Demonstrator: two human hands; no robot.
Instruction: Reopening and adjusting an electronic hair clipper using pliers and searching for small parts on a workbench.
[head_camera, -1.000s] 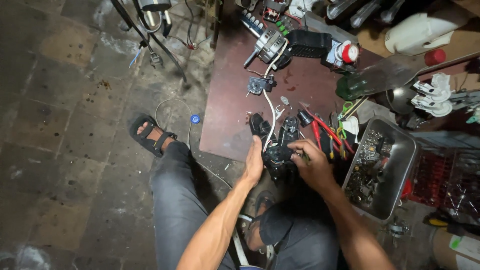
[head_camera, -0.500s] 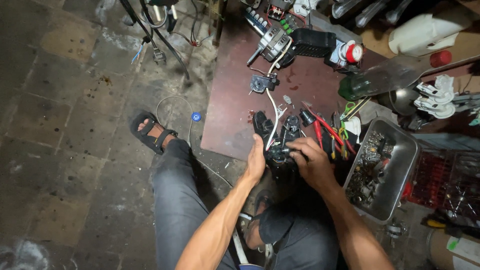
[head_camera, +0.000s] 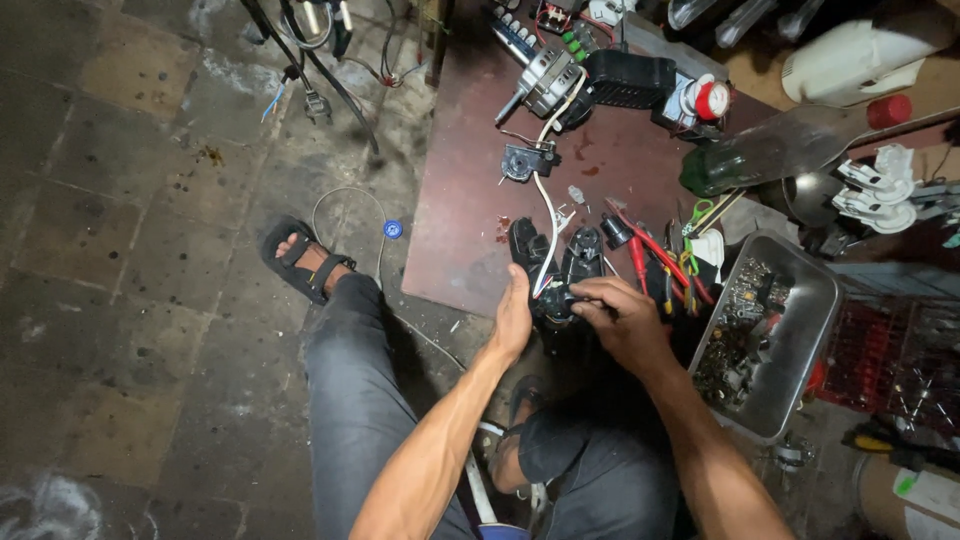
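I sit on the floor, and both hands meet on a black plastic power-tool housing (head_camera: 556, 290) at the near edge of a dark red board (head_camera: 470, 200). My left hand (head_camera: 515, 315) grips the housing's left side. Fingers of my right hand (head_camera: 620, 318) pinch into its middle, where coloured wires show. A white cable (head_camera: 548, 205) runs from the housing up the board to a small black switch part (head_camera: 525, 160) and a grey motor (head_camera: 545, 85).
A metal tray (head_camera: 805, 340) full of screws and small parts lies to the right. Red-handled tools (head_camera: 655, 255) lie beside the housing. A black battery-like block (head_camera: 630, 80), a red-capped reel (head_camera: 710, 100), a green bottle (head_camera: 730, 165) and my sandalled foot (head_camera: 300, 260) surround the board.
The view has shifted slightly downward. Both hands stay on the black housing, with the right fingers working a little at its middle.
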